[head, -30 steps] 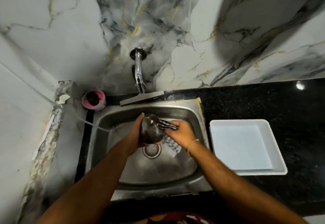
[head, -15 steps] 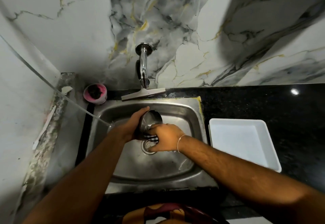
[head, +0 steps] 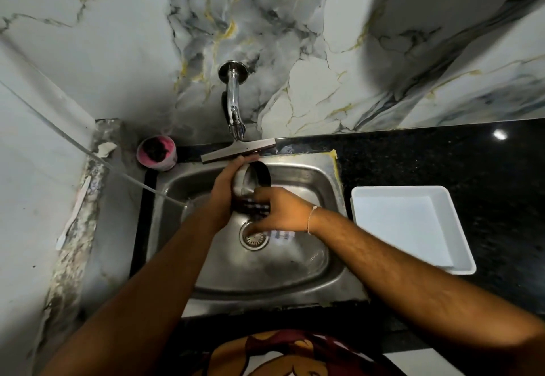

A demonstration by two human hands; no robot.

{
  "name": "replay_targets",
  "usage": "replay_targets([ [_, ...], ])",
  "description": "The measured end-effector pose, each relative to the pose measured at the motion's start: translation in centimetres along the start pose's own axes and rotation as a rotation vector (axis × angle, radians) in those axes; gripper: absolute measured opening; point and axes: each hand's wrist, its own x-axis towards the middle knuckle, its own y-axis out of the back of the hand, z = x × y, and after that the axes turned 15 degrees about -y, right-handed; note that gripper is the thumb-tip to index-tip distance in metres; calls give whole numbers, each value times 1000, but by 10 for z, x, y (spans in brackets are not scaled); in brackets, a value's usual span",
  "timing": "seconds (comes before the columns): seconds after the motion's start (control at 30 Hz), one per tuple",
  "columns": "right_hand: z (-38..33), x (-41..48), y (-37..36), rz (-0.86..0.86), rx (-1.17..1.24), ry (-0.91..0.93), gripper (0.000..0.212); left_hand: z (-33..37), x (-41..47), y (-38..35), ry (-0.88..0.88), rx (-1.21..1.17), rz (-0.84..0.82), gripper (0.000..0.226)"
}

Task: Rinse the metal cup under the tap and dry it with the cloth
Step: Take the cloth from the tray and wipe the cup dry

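Note:
The metal cup (head: 250,182) is held over the steel sink (head: 306,275), tilted with its open mouth facing up and away from me. My left hand (head: 225,191) wraps around the cup's left side. My right hand (head: 283,213) presses a checked cloth (head: 253,209) against the cup's near side; a loose end of the cloth shows under that hand, above the drain (head: 254,237). The tap (head: 234,104) sticks out from the wall behind the sink, and no water runs from it.
A white tray (head: 413,228) stands on the black counter (head: 442,163) right of the sink. A pink cup (head: 156,153) sits at the sink's back left corner. A flat scraper (head: 236,150) lies along the back rim. A marble wall rises behind and on the left.
The cup has turned from bottom-up to mouth-up and moved back toward the tap. My right hand with the cloth has slid from the cup's right side to its near side.

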Motion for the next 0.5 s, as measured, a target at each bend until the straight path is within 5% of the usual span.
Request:
replay_targets([
  [0.1, 11, -2, -11, 185, -803, 14, 63, -5, 2, 4, 329, 69, 111, 38],
  [0.2, 23, -5, -16, 322, -864, 82, 44, -7, 0, 2, 529, 44, 55, 54],
  [0.3, 35, 0, -5, 313, -684, 32, 43, -1, -4, -2, 417, -74, -77, 71],
  [0.5, 30, 7, -4, 94, 557, -15, 15, -1, -25, -12, -29, 281, -321, 75],
])
